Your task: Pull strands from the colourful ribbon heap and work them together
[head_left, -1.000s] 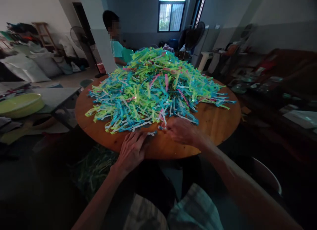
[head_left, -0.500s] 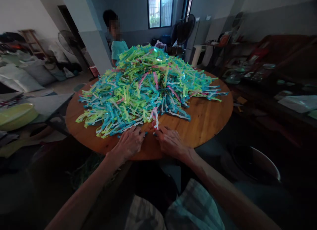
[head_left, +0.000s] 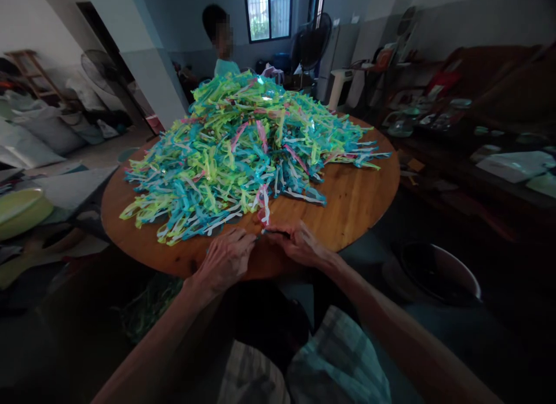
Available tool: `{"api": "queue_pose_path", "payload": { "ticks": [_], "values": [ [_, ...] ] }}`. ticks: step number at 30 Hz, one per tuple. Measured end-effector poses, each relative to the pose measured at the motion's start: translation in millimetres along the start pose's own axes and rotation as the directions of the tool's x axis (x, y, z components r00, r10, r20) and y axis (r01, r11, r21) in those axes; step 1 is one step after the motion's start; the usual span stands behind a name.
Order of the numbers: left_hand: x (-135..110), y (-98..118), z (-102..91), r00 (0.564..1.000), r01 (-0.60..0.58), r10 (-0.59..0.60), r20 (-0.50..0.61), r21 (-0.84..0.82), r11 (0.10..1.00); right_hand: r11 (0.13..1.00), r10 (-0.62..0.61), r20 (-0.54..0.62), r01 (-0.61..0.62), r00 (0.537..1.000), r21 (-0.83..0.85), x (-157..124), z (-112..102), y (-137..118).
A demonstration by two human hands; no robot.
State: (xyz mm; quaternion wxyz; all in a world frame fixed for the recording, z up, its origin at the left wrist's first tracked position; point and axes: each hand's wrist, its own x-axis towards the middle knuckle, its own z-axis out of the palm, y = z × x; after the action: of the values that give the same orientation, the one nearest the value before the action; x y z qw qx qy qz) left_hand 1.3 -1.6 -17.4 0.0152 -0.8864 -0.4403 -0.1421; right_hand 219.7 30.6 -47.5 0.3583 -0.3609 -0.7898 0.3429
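Note:
A tall heap of thin plastic strips [head_left: 243, 143], blue, green, yellow, pink and white, covers most of a round wooden table [head_left: 360, 195]. My left hand [head_left: 226, 259] and my right hand [head_left: 295, 244] lie side by side at the table's near edge, just in front of the heap. Both have their fingers pinched together on a small thin piece between them, too small to name. A pink and white strip [head_left: 264, 204] hangs from the heap right above my fingertips.
Another person [head_left: 223, 44] stands behind the table's far side. A metal basin [head_left: 438, 270] sits on the floor at the right. A yellow-green bowl [head_left: 19, 210] rests on a low table at the left. Standing fans, sacks and cluttered furniture line the room.
My hands have drawn closer together at the table's edge and pinched onto a small piece. The view has shifted, so the heap and the person behind it sit further right.

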Motion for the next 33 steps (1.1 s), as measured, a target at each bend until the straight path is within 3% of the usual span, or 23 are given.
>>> {"api": "queue_pose_path", "payload": {
  "ticks": [5, 19, 27, 33],
  "values": [
    [1, 2, -2.6, 1.0, 0.006, -0.006, -0.002, -0.09, 0.996, 0.998, 0.018, 0.051, -0.021, 0.999, 0.06, 2, -5, 2],
    [5, -3, 5.6, 1.0, -0.022, 0.024, 0.019, -0.117, 0.993, 0.995, 0.024, 0.049, -0.029, 0.999, 0.1, -1, -4, 2],
    [8, -2, 12.3, 0.999, -0.044, 0.043, 0.012, 0.031, 0.999, 0.983, 0.067, 0.082, -0.08, 0.994, 0.166, -1, -6, 3],
    [9, -1, 11.5, 0.995, -0.075, 0.079, -0.068, 0.067, 0.995, 0.975, 0.051, 0.107, -0.072, 0.993, 0.208, -5, -11, 0]
  ]
}}
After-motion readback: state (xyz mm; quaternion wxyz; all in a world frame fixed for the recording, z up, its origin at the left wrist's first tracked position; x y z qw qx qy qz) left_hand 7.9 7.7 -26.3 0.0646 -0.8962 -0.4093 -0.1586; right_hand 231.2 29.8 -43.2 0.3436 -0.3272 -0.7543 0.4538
